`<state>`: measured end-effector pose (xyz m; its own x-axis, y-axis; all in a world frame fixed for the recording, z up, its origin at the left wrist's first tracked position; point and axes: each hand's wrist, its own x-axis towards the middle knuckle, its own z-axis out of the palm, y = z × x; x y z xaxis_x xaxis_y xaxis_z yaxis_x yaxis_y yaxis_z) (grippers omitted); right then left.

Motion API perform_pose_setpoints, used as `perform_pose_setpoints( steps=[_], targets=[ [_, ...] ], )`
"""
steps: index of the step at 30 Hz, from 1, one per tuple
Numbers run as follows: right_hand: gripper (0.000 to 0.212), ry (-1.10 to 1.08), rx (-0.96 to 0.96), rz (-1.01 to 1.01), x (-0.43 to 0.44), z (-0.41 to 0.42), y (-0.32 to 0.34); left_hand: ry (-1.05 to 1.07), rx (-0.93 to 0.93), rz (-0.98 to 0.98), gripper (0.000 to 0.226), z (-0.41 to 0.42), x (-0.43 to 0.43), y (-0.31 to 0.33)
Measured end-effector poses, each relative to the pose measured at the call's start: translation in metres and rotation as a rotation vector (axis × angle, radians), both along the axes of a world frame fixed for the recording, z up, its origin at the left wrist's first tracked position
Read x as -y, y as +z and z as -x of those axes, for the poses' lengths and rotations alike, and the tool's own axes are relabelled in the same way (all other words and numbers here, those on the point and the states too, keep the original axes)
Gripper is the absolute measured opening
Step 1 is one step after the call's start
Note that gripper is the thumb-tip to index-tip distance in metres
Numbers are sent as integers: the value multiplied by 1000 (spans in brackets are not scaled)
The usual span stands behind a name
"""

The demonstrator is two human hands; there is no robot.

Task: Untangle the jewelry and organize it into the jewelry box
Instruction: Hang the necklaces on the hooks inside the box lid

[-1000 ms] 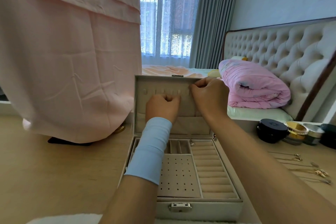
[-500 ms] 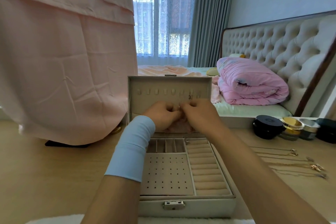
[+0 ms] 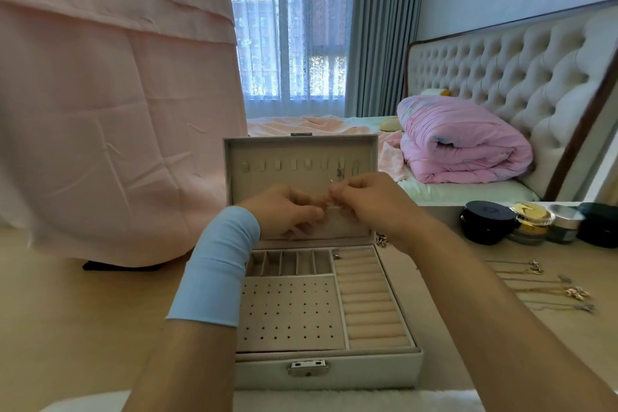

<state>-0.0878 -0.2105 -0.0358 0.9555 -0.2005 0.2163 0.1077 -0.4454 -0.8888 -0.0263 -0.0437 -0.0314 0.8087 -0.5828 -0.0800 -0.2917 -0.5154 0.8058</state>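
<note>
Fingers (image 3: 346,190) pinch a chain (image 3: 335,179) inside the raised lid (image 3: 301,141), below its hooks (image 3: 293,164).

No words, numbers or brand names can be read anywhere here. Off to the right of the right hand (image 3: 374,201), a black jar lid (image 3: 489,213) bears a faint round emblem, and the gold lid (image 3: 531,213) just to its right carries a pale streak (both too blurred to make out as lettering).
</note>
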Motion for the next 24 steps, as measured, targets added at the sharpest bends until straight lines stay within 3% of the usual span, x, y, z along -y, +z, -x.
perform_pose_setpoints(
  steps=[5,10,13,17,20,24],
  targets=[
    [19,-42,105,215,2,2,5,-20,-105,228,12,9,15,-7],
    [18,-25,154,141,4,0,3,-10,-119,270,13,8,15,-9],
    [29,-27,9,192,12,2,6,33,-83,259,10,9,13,-5],
    [29,149,-304,290,15,9,2,106,39,186,15,11,13,2],
    [21,207,-269,304,8,8,-3,95,137,157,14,15,15,7],
    [24,119,-165,258,11,9,3,105,258,79,19,16,14,9]
  ],
)
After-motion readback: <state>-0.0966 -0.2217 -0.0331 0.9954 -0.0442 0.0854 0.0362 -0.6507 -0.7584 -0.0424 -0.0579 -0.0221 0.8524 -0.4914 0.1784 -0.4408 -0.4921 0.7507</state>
